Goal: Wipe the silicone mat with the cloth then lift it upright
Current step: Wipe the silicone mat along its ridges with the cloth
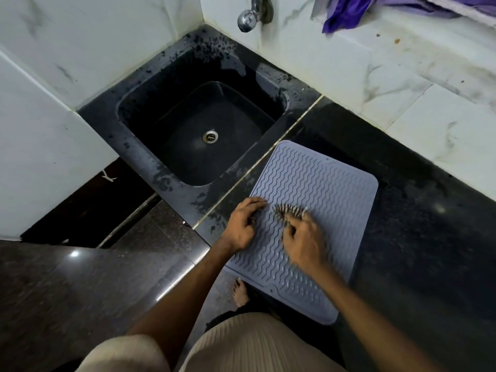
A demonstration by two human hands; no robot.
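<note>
Grey-blue silicone mat lying flat on the dark stone counter, just right of the black sink, wavy ribs facing up. Near corner of the mat hanging past the counter's front edge, above the floor.

Left hand resting on the mat's left edge, fingers bent, tips pressing the ribbed surface; nothing seen held in its grip.

Right hand on the middle of the mat, blurred, fingers curled round a small striped cloth. Cloth bunched, dark and pale stripes, poking out ahead of the fingertips and touching the mat. Grip of the right hand closed on the cloth, thumb side hard to make out through the blur.

Both forearms reaching in from the bottom of the view, bare. Beige ribbed garment at the lower edge. Bare foot on the floor, between the arms, just below the mat's overhanging corner.

Metal drain in the bottom of the sink. Chrome tap on the white marbled wall behind the sink. Purple fabric draped on a ledge at top right, well apart from the mat.
</note>
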